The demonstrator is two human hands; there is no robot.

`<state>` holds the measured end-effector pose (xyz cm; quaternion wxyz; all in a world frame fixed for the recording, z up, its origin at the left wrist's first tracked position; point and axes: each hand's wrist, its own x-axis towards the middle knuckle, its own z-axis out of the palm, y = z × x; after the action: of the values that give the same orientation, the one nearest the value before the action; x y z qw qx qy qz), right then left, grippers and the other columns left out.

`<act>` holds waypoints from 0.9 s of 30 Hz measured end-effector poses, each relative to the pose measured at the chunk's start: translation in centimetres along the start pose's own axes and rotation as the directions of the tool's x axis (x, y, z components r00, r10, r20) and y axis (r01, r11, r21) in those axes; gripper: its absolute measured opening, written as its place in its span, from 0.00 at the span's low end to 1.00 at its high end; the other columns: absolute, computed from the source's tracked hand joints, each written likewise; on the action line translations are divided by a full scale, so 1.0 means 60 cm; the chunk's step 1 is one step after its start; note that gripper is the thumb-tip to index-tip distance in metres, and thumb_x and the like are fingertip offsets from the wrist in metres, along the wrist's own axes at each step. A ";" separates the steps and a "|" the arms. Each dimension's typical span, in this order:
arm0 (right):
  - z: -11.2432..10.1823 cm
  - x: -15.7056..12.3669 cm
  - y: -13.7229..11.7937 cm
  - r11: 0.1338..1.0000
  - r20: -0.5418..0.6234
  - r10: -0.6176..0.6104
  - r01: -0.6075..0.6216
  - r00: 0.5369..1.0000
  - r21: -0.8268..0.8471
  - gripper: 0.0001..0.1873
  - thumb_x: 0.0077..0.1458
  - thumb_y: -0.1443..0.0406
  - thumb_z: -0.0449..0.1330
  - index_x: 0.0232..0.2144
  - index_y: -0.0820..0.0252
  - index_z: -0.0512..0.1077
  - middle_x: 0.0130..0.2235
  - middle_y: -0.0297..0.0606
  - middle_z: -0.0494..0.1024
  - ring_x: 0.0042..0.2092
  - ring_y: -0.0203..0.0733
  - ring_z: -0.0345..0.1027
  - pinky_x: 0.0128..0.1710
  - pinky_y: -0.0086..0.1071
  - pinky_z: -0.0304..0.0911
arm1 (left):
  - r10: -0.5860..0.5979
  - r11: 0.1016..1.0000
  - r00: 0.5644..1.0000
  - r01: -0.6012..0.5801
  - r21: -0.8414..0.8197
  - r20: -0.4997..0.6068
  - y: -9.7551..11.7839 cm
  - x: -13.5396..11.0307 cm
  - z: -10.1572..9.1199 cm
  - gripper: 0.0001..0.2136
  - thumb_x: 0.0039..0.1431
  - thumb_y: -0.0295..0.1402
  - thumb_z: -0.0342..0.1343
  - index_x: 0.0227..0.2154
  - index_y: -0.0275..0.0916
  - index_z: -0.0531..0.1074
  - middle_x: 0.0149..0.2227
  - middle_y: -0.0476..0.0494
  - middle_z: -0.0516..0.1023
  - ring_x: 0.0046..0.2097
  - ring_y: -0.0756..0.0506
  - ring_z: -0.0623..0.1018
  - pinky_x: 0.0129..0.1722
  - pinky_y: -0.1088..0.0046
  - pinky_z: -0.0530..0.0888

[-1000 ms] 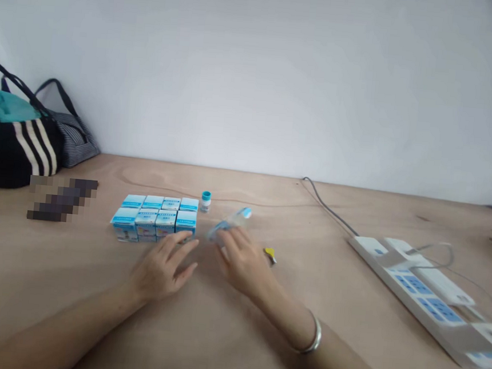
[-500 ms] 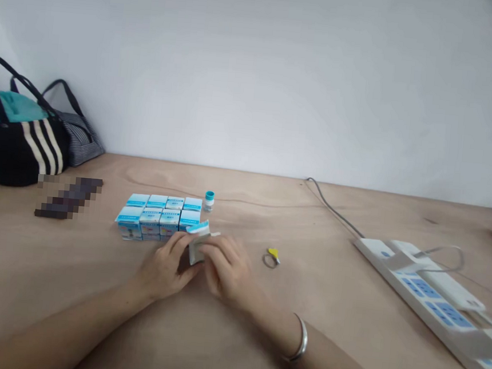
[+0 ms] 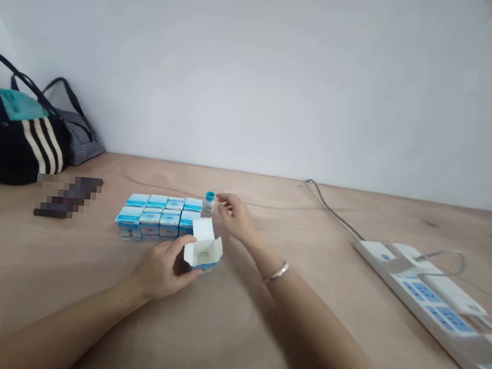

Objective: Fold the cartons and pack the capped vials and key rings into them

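Head view: left hand [image 3: 156, 271], grip clamped on an open blue-and-white carton [image 3: 203, 248], flaps up, just in front of the right corner of a block of blue cartons [image 3: 156, 218] near the far edge of the worktop [image 3: 49, 270]. Right hand [image 3: 235, 217], grip apart, sits just beside a teal-capped vial [image 3: 209, 203] standing upright behind that block.

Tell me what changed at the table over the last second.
The right hand has let go of the small opened carton and moved forward, ending next to the teal-capped bottle. The left hand now holds the carton alone, its white flaps standing open. The bottle and the two rows of blue-and-white boxes stayed where they were.
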<state>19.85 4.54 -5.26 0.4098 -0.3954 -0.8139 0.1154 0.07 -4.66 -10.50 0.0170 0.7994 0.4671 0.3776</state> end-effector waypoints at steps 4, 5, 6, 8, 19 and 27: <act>0.042 0.068 0.062 0.998 -0.025 0.028 -0.029 0.999 -0.052 0.17 0.49 0.72 0.57 0.43 0.60 0.71 0.46 0.47 0.72 0.49 0.49 0.65 0.52 0.45 0.60 | 0.034 0.999 0.999 -0.035 0.002 0.018 0.000 0.004 -0.004 0.25 0.50 0.43 0.60 0.49 0.41 0.63 0.44 0.41 0.77 0.43 0.41 0.78 0.39 0.66 0.75; 0.050 0.071 0.071 0.998 -0.031 0.031 -0.032 0.999 -0.057 0.15 0.49 0.72 0.58 0.41 0.59 0.72 0.45 0.46 0.73 0.48 0.49 0.65 0.51 0.44 0.60 | 0.031 1.000 0.999 -0.031 0.001 0.021 0.000 0.004 -0.004 0.25 0.49 0.43 0.60 0.49 0.41 0.63 0.44 0.41 0.77 0.44 0.41 0.78 0.40 0.66 0.75; 0.057 0.070 0.077 0.998 -0.043 0.035 -0.038 0.998 -0.059 0.12 0.49 0.71 0.58 0.39 0.59 0.72 0.43 0.45 0.74 0.46 0.48 0.66 0.49 0.43 0.61 | 0.024 1.000 0.999 -0.025 0.002 0.024 -0.001 0.004 -0.004 0.25 0.49 0.43 0.60 0.49 0.41 0.63 0.44 0.41 0.77 0.43 0.41 0.78 0.40 0.65 0.75; 0.062 0.057 0.082 0.997 -0.085 0.048 -0.054 0.995 -0.061 0.08 0.50 0.69 0.57 0.35 0.59 0.71 0.39 0.42 0.75 0.43 0.46 0.67 0.46 0.42 0.62 | 0.011 1.000 0.999 -0.011 0.006 0.030 -0.001 0.004 -0.004 0.26 0.49 0.43 0.60 0.49 0.41 0.63 0.44 0.41 0.77 0.44 0.41 0.78 0.41 0.64 0.75; -0.071 -0.042 -0.038 0.951 -0.307 -0.298 0.309 0.904 -0.013 0.07 0.53 0.68 0.59 0.35 0.55 0.64 0.38 0.38 0.75 0.42 0.44 0.69 0.44 0.41 0.61 | -0.048 0.997 0.998 0.050 -0.052 0.033 -0.003 0.004 0.002 0.27 0.48 0.44 0.61 0.50 0.42 0.62 0.45 0.41 0.77 0.45 0.40 0.77 0.41 0.64 0.74; -0.066 -0.090 -0.082 0.948 0.025 -0.317 0.317 0.948 -0.003 0.11 0.53 0.65 0.60 0.40 0.56 0.65 0.39 0.39 0.76 0.44 0.45 0.66 0.47 0.43 0.57 | -0.040 0.996 0.999 0.040 -0.081 0.008 -0.006 0.004 0.007 0.28 0.47 0.45 0.62 0.50 0.42 0.63 0.44 0.42 0.77 0.43 0.42 0.78 0.41 0.64 0.75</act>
<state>22.07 -3.24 -3.34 0.4117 -0.2595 -0.8722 0.0499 0.13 -4.15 -10.78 0.0587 0.7897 0.4672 0.3933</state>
